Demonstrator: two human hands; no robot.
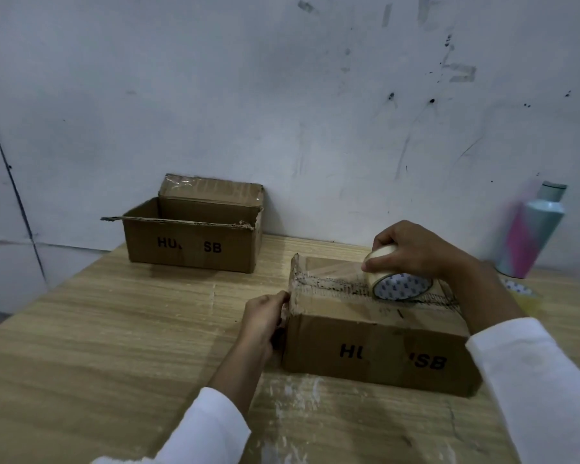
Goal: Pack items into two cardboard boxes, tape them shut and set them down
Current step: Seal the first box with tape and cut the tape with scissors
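White-sleeved right hand [412,252]: fingers curled over the tape roll [395,283], gripping it from above. The roll stands on edge on top of the near box [365,333], on the centre seam and right of the middle. Blue marks on its core are too small to read.

Left hand [265,316]: fingers curled against the left end wall of the same box, thumb at the upper edge, pinching that corner. Whether the free end of the tape lies under the fingers cannot be made out.

Governing relation: the seam runs left to right along the box's long axis. The left hand holds the left end and the roll sits further right on the same line, so the untaped stretch lies to the right of the roll. The right hand is the nearer to that end. Judgement: the next pull should run rightward along the seam and over the far edge.

Near box: flaps closed, resting on the wooden tabletop [114,329]. Front face reads "HU" and "SB"; middle letters illegible.

Far box [191,242]: flaps open, against the wall, well apart to the left. It bears the same partial print. Contents not visible.

Pastel bottle [529,229]: upright at far right, blurred.
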